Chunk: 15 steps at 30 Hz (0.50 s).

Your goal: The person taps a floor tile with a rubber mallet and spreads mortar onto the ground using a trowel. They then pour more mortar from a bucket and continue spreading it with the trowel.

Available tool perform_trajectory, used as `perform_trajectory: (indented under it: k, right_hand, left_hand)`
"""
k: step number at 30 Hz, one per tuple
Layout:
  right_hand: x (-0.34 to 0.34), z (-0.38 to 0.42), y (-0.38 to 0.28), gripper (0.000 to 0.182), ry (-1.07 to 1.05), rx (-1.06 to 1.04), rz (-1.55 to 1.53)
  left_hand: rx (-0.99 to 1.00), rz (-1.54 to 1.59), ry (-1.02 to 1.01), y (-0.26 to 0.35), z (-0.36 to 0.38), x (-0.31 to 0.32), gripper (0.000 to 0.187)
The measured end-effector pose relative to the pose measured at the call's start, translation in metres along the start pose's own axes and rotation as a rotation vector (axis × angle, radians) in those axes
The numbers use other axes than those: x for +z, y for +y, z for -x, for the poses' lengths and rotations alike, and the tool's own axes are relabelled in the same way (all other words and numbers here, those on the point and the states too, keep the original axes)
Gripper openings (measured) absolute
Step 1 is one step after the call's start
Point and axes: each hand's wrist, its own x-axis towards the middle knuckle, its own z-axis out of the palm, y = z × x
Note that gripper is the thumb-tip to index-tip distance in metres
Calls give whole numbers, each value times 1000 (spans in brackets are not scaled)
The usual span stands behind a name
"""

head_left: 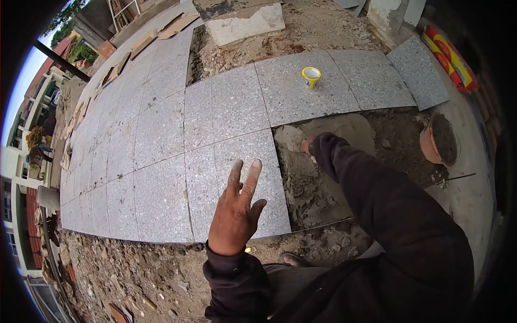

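My left hand (235, 218) is raised above the speckled grey tiles (237, 161), fingers spread and nothing in them. My right hand (308, 146) reaches over the wet grey mortar (350, 129) beside the tile edge. Its fingers look curled, but the dark sleeve hides most of them, and what they hold I cannot make out. Smooth mortar lies around that hand, with rougher, lumpy mortar (309, 196) nearer to me. A small yellow-rimmed cup (311, 77) stands upright on a tile beyond the right hand.
An orange bucket (431, 142) leans on the soil at right. A loose tile (419, 72) lies askew near a red and yellow bag (451, 59). A thin string (323, 223) runs along the near edge. Rubble (145, 274) covers the ground in front; a plastered pillar base (245, 24) stands behind.
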Motion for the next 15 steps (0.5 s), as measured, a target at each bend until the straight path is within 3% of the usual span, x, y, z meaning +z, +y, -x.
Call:
perform_trajectory:
  k: [4,6,10,15]
  right_hand:
    - [-42,2,-10,53,-137,-79,147]
    - [-70,46,-21,52,-188,-119,217]
    - [-5,39,-34,50,-253,-191,191]
    - [65,54,-55,47,-299,-170,1]
  left_hand:
    - [23,10,-32,3,-10,4,77]
    - [23,50,-51,4,-9,5,77]
    - [33,-26,-11,2,-4,1,80]
    - [21,198,25,3,-6,12,87]
